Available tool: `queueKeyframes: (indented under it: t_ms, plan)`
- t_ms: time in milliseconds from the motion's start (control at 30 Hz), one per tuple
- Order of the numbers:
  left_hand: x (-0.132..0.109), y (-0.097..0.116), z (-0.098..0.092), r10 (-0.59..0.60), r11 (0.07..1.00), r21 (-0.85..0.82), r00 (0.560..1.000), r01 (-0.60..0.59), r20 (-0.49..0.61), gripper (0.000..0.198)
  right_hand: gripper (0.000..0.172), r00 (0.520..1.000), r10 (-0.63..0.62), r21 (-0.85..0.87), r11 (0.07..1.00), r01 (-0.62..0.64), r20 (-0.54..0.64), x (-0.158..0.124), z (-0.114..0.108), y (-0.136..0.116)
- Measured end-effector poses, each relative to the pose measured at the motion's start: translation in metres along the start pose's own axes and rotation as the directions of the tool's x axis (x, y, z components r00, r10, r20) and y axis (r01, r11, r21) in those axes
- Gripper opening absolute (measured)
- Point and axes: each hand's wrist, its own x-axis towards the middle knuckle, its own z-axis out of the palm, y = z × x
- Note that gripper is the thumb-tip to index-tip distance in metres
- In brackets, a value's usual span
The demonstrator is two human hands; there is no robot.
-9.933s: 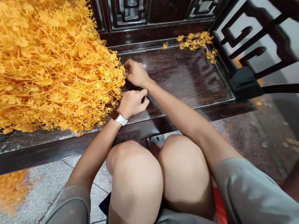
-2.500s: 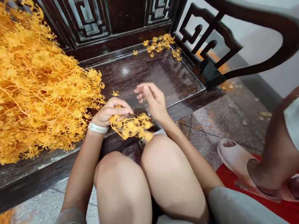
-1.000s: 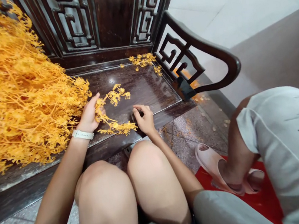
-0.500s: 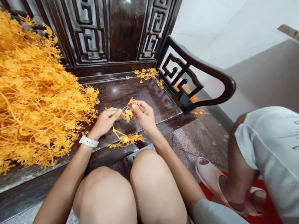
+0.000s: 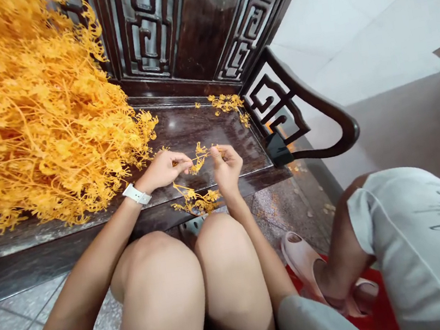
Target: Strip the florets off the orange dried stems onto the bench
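Note:
My left hand (image 5: 165, 169), with a white watch on the wrist, pinches one end of an orange plastic sprig (image 5: 199, 160) just above the dark wooden bench seat (image 5: 237, 146). My right hand (image 5: 226, 164) is closed on the sprig's other end, a short way to the right. The sprig's lower branches (image 5: 198, 201) hang over the seat's front edge, just above my knees. A big heap of the same orange sprigs (image 5: 31, 116) covers the left of the bench, close to my left wrist.
A few loose orange pieces (image 5: 227, 103) lie at the seat's back right corner. The carved backrest (image 5: 166, 24) and curved armrest (image 5: 303, 114) bound the seat. Another person's knee (image 5: 414, 246) and a foot in a pale slipper (image 5: 323, 276) on a red mat are at right.
Over the last second my left hand lifted the sprig off the seat and my right hand took hold of its other end. Both hands have since risen slightly, pulling the sprig out between them.

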Motion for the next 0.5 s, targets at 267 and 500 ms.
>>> queueKeyframes:
  t_ms: [267, 500]
  plan:
    - [0.002, -0.012, -0.023, -0.16, 0.979, -0.16, 0.96, 0.125, -0.228, 0.026, 0.046, 0.934, 0.307, 0.095, 0.951, -0.294, -0.183, 0.047, -0.057, 0.033]
    - [0.003, -0.015, -0.019, -0.164, 0.967, -0.239, 0.939, 0.092, -0.303, 0.03, 0.052, 0.991, 0.127, -0.374, 0.918, -0.132, -0.039, 0.011, -0.071, 0.068]
